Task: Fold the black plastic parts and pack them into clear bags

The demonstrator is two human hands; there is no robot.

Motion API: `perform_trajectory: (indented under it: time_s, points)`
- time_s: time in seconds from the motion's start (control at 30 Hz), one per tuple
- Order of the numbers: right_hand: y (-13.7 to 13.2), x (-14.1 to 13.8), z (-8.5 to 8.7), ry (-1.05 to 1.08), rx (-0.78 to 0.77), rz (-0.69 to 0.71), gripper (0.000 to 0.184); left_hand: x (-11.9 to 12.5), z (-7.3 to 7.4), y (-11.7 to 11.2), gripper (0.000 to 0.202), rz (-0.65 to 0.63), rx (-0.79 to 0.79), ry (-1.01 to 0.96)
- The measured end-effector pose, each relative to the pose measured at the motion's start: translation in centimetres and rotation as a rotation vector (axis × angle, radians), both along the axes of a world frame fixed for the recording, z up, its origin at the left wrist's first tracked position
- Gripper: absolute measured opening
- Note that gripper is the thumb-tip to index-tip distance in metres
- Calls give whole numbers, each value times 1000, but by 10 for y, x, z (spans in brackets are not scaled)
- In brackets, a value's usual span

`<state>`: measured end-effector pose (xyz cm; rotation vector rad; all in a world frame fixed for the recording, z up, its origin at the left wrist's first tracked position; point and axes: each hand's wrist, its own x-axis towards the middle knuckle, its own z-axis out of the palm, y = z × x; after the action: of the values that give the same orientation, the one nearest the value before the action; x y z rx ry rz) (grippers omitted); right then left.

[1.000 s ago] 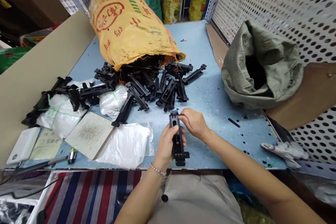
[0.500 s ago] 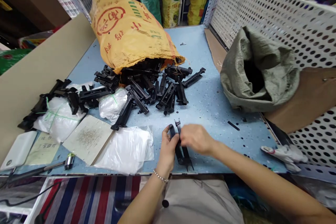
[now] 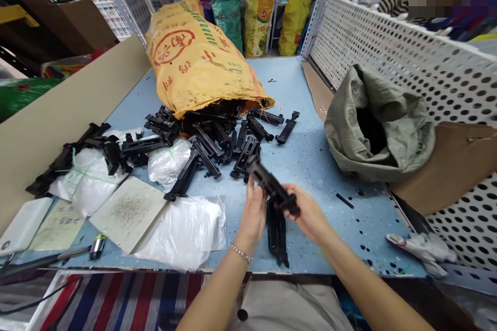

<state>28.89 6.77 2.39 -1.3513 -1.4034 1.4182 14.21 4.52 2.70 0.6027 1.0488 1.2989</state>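
A long black plastic part (image 3: 269,182), slotted and knobbed at its ends, is held tilted above the table between both hands. My left hand (image 3: 254,207) grips its upper left end. With its fingers closed around the lower right end, my right hand (image 3: 306,212) holds the other side. Below them, more black plastic (image 3: 277,235) of the same sort lies lengthwise near the table's front edge; I cannot tell whether it is one part or two. Just beyond, a heap of similar black parts (image 3: 209,147) spills out of a yellow woven sack (image 3: 205,62).
A grey-green sack (image 3: 388,124) stands open at right, beside a white perforated panel (image 3: 388,41). To the left lie clear plastic bags (image 3: 186,232), a speckled square board (image 3: 130,212), a black-handled tool (image 3: 50,258) and a white box-like object (image 3: 25,225).
My hands have come up off the table with a black part between them. My right hand has turned from a fist to a grip on it. The view has tilted upward.
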Motion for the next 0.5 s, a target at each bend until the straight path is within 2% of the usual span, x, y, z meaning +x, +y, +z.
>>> perform_trajectory:
  time_s: [0.07,0.13,0.23,0.3,0.33,0.4,0.47,0.5]
  points:
    - [-20,1,5,-2,93,63,39,2,15,3,60,-6,-58,-165]
    - [-20,2,10,-173,337,51,40,4,26,0,48,-62,-98,-151]
    - [6,0,17,-448,765,24,42,5,34,-13,40,-170,-133,-86]
    - [26,-4,19,-543,941,83,45,4,34,-21,41,-192,-171,-95]
    - [32,-7,19,-563,959,122,46,3,33,-22,42,-176,-188,-92]
    - [35,-14,18,-540,866,202,47,-1,30,-22,42,-102,-210,-81]
    - [22,-19,16,-460,747,299,47,-8,28,-19,44,-35,-221,-95]
    - [12,-20,14,-423,745,355,47,-11,28,-17,47,-16,-228,-122]
